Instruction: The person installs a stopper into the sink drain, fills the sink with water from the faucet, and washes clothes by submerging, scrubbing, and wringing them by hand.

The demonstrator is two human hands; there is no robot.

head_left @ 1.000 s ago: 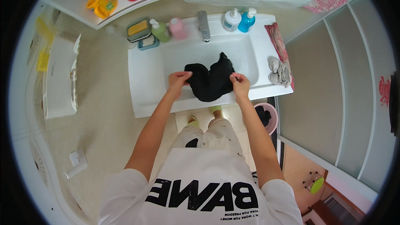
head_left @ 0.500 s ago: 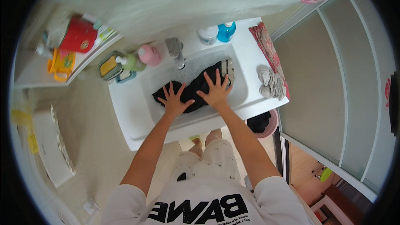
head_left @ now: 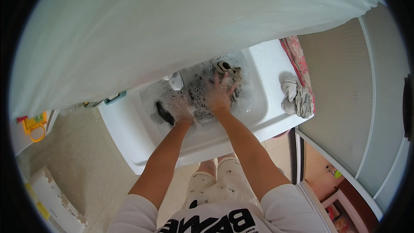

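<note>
A dark garment (head_left: 164,113) lies under sudsy water in the white sink (head_left: 118,136), with one black fold poking up at the left. Its pale striped end (head_left: 233,71) shows above the foam at the right. My left hand (head_left: 183,111) is sunk in the suds beside the black fold, and foam covers its fingers. My right hand (head_left: 219,96) presses on the cloth near the pale end, fingers spread and partly under bubbles. The faucet (head_left: 176,81) rises behind and between the hands.
A greyish crumpled cloth (head_left: 297,99) sits on the sink's right ledge, beside a red patterned cloth (head_left: 297,60). A pale hanging sheet (head_left: 181,17) covers the sink's back edge. An orange cup (head_left: 35,126) stands on a shelf at far left.
Both hands have pushed down into the water, and the garment has sunk with foam rising over it. The view has shifted, so the pale sheet now hides the bottles behind the sink.
</note>
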